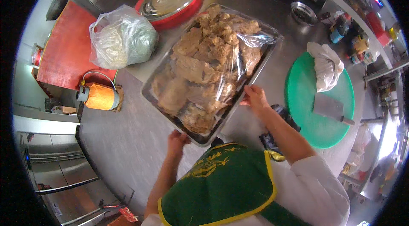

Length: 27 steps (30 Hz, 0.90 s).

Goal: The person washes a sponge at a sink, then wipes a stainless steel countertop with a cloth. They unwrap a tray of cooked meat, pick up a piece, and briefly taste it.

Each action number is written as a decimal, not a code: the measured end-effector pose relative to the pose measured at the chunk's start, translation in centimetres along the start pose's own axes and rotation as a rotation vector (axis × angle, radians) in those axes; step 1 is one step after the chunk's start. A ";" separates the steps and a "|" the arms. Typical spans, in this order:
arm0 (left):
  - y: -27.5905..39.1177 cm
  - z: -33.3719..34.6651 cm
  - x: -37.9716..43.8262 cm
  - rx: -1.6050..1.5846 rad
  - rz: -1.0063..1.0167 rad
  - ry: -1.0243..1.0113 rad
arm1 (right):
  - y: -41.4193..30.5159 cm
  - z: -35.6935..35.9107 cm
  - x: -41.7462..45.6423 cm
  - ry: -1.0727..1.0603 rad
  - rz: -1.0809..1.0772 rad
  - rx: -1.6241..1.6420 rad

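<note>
A rectangular metal tray (147, 97) lies aslant before me, heaped with large pieces of brown cooked-looking meat (198, 69). Clear plastic film (235, 66) stretches over the meat and catches the light near the right side. My left hand (178, 143) has its fingers curled at the tray's near edge. On the right long edge, my right hand (256, 99) pinches at the rim. Whether each hand grips the rim itself or the film around it is hard to tell.
Right of the tray, a round green cutting board (303, 111) holds a cleaver (329, 106) and a crumpled white cloth (326, 66). A filled plastic bag (123, 39) and a red-rimmed round container (169, 9) stand at the left back. An orange gas canister (100, 96) sits farther left.
</note>
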<state>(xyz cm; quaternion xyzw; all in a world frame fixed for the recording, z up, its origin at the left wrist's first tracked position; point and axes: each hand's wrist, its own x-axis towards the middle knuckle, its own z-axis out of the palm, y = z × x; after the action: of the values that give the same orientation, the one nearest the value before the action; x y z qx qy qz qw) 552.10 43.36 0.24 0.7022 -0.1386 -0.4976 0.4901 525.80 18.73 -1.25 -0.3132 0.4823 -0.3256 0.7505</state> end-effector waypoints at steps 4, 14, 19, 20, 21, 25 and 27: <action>1.5 -6.3 3.3 0.115 0.063 -0.001 | 1.6 4.3 -2.8 -0.017 -0.004 0.115; 4.7 -5.3 2.9 0.087 0.200 0.339 | 2.3 3.0 -2.5 -0.098 0.109 0.001; 4.2 -3.5 -1.3 0.870 0.498 0.428 | 1.5 2.6 -3.5 -0.165 0.178 -0.084; 3.7 -2.9 -1.5 0.929 0.518 0.451 | 1.6 2.4 -3.5 -0.192 0.185 -0.091; 3.7 -2.2 -1.6 0.969 0.559 0.474 | 1.6 2.3 -3.4 -0.197 0.192 -0.092; 3.8 -0.5 -0.9 1.067 0.545 0.507 | 1.3 2.8 -4.0 -0.187 0.195 -0.115; 3.7 -0.5 -0.6 1.104 0.496 0.491 | 1.1 2.8 -4.4 -0.176 0.187 -0.143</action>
<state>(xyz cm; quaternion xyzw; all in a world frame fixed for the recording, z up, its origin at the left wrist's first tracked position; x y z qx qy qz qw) 553.33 42.22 3.66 0.8909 -0.4160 -0.0506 0.1750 527.15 23.32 1.07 -0.3470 0.4639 -0.1902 0.7926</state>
